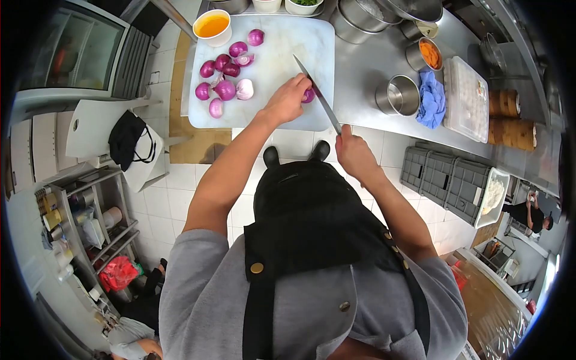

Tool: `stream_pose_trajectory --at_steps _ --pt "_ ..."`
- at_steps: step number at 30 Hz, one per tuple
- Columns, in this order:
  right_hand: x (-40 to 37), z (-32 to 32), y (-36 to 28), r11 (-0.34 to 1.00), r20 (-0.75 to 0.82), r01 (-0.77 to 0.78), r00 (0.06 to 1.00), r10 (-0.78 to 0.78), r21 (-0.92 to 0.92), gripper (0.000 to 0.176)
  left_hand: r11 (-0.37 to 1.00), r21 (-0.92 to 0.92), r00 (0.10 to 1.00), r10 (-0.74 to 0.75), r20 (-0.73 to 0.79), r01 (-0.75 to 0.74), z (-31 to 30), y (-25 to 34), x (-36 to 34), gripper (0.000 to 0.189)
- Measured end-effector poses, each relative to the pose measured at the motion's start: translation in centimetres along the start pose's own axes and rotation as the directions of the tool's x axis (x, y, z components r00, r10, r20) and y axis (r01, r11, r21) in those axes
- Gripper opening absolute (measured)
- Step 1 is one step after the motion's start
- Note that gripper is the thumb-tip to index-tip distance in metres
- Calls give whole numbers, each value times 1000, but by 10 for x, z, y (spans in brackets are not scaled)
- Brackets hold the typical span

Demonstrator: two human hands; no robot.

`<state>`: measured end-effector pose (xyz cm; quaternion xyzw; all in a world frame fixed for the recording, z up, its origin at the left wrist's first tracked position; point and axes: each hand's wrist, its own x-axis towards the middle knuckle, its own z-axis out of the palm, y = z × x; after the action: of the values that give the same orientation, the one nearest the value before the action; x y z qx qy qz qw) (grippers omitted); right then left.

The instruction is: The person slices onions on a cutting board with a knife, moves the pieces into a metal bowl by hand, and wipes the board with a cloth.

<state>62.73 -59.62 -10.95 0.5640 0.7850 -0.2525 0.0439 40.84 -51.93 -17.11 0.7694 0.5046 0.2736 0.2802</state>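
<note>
On a white cutting board (282,42) my left hand (288,99) presses down on a piece of red onion (309,95) near the board's front edge. My right hand (354,153) grips the handle of a long knife (317,93), whose blade lies right beside the onion piece and my left fingers. Several peeled red onions and halves (225,78) lie in a cluster on the left part of the board.
A cup of orange liquid (212,26) stands at the board's far left corner. On the steel counter are a metal cup (401,96), a blue cloth (432,99), a tin of orange shreds (429,54) and a lidded white tray (465,99). Grey crates (447,183) sit on the floor to the right.
</note>
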Motion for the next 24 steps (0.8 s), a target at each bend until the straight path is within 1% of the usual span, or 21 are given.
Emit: stream_pose_trajectory --at_steps 2,4,5,6,7,8,10,11,13,14,15,16,17,18,20,22,23,24 --pt "-10 -6 -2 998 67 -20 998 16 55 27 1000 -3 1000 -18 -8 18 4 0 -4 35" --pt "1 15 8 998 42 14 999 -17 61 26 1000 -24 1000 11 -29 -12 3 -1 -4 35" --pt "16 33 15 996 -15 94 996 -93 10 25 1000 -26 1000 10 -28 -11 3 -2 -4 35" --pt "24 33 10 985 -68 168 983 -171 -46 25 1000 -28 1000 -13 5 13 3 -1 -3 39" --pt "27 31 8 997 -26 75 997 -75 -16 23 999 -27 999 -36 33 37 2 -1 -3 44" --pt "25 26 6 997 -30 80 996 -81 -17 23 999 -23 999 -36 29 36 0 -1 -2 44" --pt "13 16 4 997 -92 50 995 -45 58 22 997 -33 996 -67 66 69 0 1 -2 43" --pt "8 13 1 997 -94 54 994 -49 54 22 997 -33 996 -67 60 69 -1 0 -2 43" --pt "-2 11 -4 979 -154 203 967 -204 -23 21 997 -41 998 -59 37 61 2 -1 -4 42" --pt "7 22 0 979 -153 201 967 -202 -23 21 997 -42 998 -59 39 60 3 -2 -5 42" --pt "23 41 9 991 -154 130 980 -127 13 22 998 -41 999 -44 27 45 4 -2 -5 41" --pt "31 41 5 997 -153 63 987 -55 47 22 999 -38 999 -30 12 31 3 -2 -4 41" --pt "31 35 8 988 -150 153 976 -155 -22 22 999 -32 1000 -29 3 29 0 -2 -3 41" --pt "22 27 2 988 -150 154 976 -155 -20 22 999 -33 999 -31 11 32 0 0 -5 41" --pt "9 15 -2 994 -121 67 991 -56 90 22 999 -32 999 -36 7 36 -1 -1 -3 41" --pt "12 29 2 994 -115 78 991 -69 76 23 999 -43 999 -34 -13 33 3 -1 -7 41" --pt "25 43 8 995 -135 72 989 -62 66 23 998 -46 999 -31 -9 31 4 -1 -8 41" --pt "29 43 3 996 -156 67 986 -58 56 23 998 -56 999 -40 7 40 5 -1 -9 41"
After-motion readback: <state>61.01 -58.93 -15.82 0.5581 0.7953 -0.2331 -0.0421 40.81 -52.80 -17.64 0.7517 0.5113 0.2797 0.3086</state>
